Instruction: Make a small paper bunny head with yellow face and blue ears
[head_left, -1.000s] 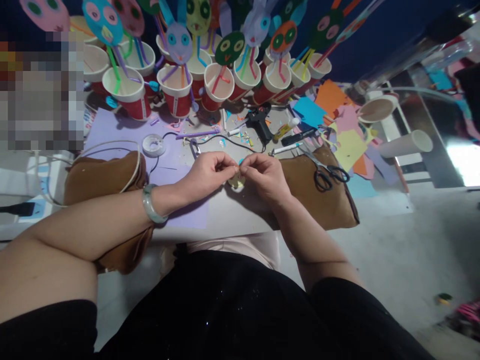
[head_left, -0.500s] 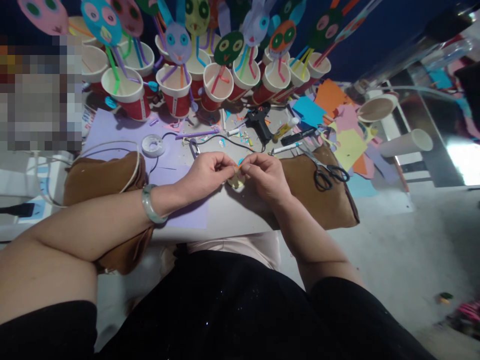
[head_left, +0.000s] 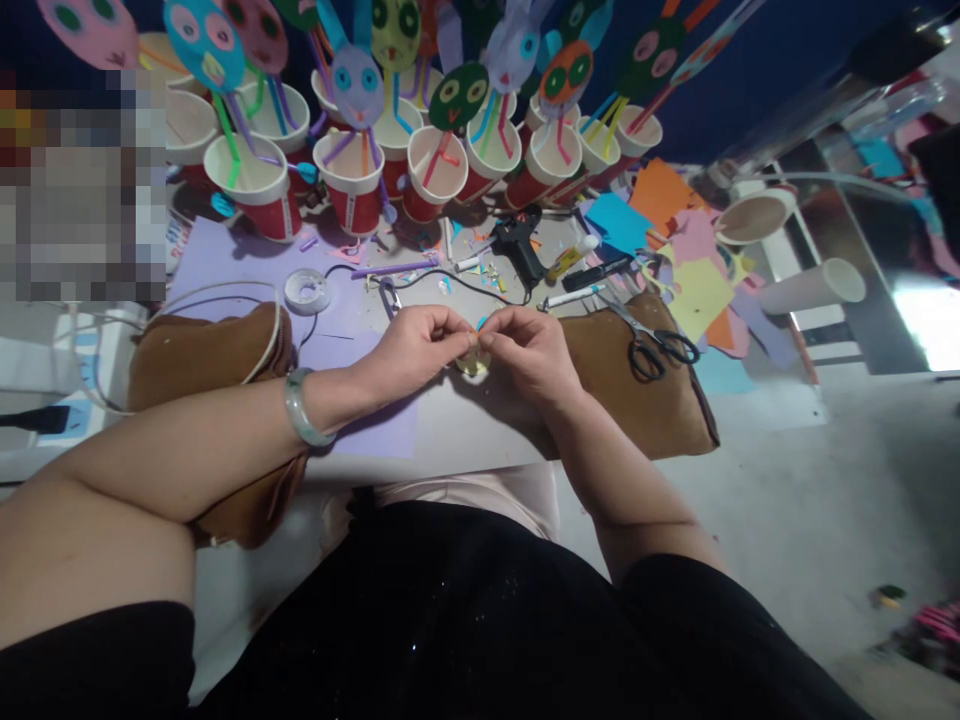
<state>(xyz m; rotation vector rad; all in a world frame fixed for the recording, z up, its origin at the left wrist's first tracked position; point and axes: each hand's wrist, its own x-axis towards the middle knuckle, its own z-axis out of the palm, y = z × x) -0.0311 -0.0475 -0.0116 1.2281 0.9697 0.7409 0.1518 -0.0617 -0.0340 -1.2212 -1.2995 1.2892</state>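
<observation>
My left hand (head_left: 420, 350) and my right hand (head_left: 534, 355) meet above the table, fingertips pinched close together. Between them a small blue bit (head_left: 481, 323) shows, with a trace of orange; the rest of what they hold is hidden by the fingers. Just below the fingertips is a small pale yellow piece (head_left: 473, 364), partly covered. A purple sheet (head_left: 375, 425) lies under my left wrist. Black-handled scissors (head_left: 646, 345) rest on a brown cushion (head_left: 637, 400) to the right of my right hand.
Red and white cups (head_left: 351, 185) with colourful paper faces on straws line the back. Before them lie a black glue gun (head_left: 519, 250), a tape roll (head_left: 307, 291), a purple straw (head_left: 394, 268) and paper scraps. Coloured paper (head_left: 697, 295) is piled at right, a brown bundle (head_left: 202, 355) at left.
The fingertips have shifted very slightly, and the orange bit between them shows less. Both hands stay pinched in nearly the same place.
</observation>
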